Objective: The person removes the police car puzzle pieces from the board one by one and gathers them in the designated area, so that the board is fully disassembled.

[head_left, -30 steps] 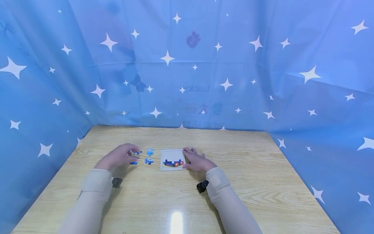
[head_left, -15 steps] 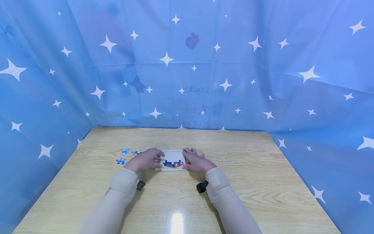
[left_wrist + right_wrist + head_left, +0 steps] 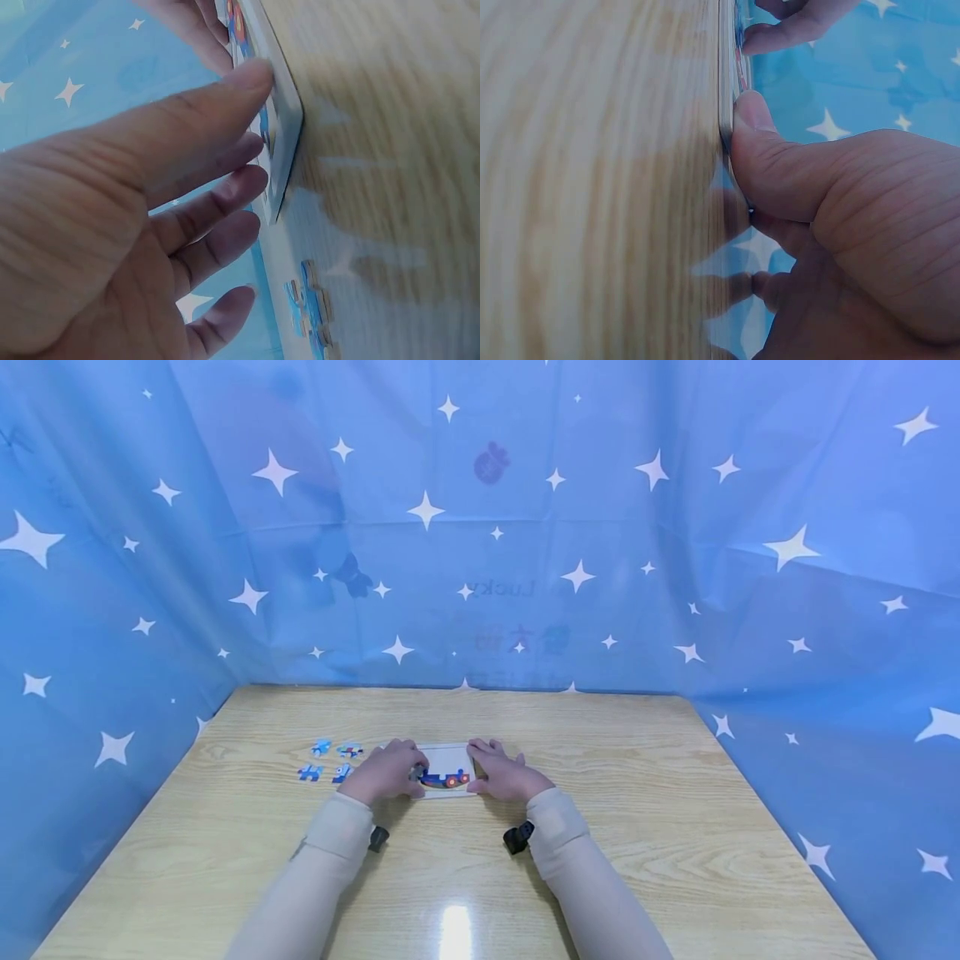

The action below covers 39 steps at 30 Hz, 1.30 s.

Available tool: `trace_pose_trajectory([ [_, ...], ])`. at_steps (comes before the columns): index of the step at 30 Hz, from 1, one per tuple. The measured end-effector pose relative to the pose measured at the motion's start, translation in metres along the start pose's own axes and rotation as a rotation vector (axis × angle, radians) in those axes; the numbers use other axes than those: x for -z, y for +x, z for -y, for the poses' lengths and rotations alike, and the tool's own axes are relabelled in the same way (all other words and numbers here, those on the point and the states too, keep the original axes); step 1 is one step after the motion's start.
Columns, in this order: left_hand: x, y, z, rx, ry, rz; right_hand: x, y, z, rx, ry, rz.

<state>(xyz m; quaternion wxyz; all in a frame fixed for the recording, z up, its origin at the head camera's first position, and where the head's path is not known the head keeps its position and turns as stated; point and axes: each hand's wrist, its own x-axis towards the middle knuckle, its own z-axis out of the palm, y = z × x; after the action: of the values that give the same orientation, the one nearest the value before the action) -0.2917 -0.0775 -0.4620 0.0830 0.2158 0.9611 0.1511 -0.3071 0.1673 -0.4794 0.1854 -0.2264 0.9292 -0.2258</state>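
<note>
A square puzzle board (image 3: 452,758) with a white frame lies flat mid-table, a red-and-blue vehicle picture (image 3: 447,779) along its near side. My right hand (image 3: 508,774) grips the board's right end, thumb on the near edge, fingers at the far corner; in the right wrist view the thumb (image 3: 761,150) presses on the rim. My left hand (image 3: 386,771) is bent over the board's left side, with a small greyish puzzle piece (image 3: 417,772) between thumb and fingers, mostly hidden. The left thumb (image 3: 202,112) overlaps the board's edge in the left wrist view.
Loose blue puzzle pieces lie left of the board: one at the back left (image 3: 321,747), a multicoloured piece (image 3: 349,750), a front-left piece (image 3: 311,772), and another beside my left wrist (image 3: 341,772). A star-patterned blue curtain (image 3: 480,568) closes in the wooden table (image 3: 637,827).
My left hand has moved right from the loose pieces to the board's left side, uncovering pieces at the left. The right hand and the board have stayed in place.
</note>
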Motion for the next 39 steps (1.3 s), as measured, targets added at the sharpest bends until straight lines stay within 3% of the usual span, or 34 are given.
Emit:
trace_pose_trajectory([
  [8, -0.005, 0.002, -0.004, 0.022, 0.001, -0.014, 0.001, 0.001, 0.002, -0.007, 0.001, 0.008],
  [15, -0.004, 0.002, -0.005, 0.039, -0.074, -0.02, 0.002, 0.0, 0.001, -0.024, 0.014, -0.005],
  [22, -0.004, 0.003, -0.004, 0.01, -0.122, 0.006, 0.003, 0.0, 0.001, -0.038, 0.008, 0.005],
  [28, -0.004, 0.003, -0.004, 0.003, -0.11, 0.005, 0.003, 0.0, 0.003, -0.047, -0.028, 0.008],
  [34, -0.002, 0.002, -0.003, 0.001, -0.091, 0.012, 0.0, 0.004, 0.011, -0.05, -0.045, -0.054],
  [39, 0.001, -0.002, -0.003, 0.0, -0.128, 0.03, -0.008, 0.012, 0.021, -0.095, -0.131, -0.092],
])
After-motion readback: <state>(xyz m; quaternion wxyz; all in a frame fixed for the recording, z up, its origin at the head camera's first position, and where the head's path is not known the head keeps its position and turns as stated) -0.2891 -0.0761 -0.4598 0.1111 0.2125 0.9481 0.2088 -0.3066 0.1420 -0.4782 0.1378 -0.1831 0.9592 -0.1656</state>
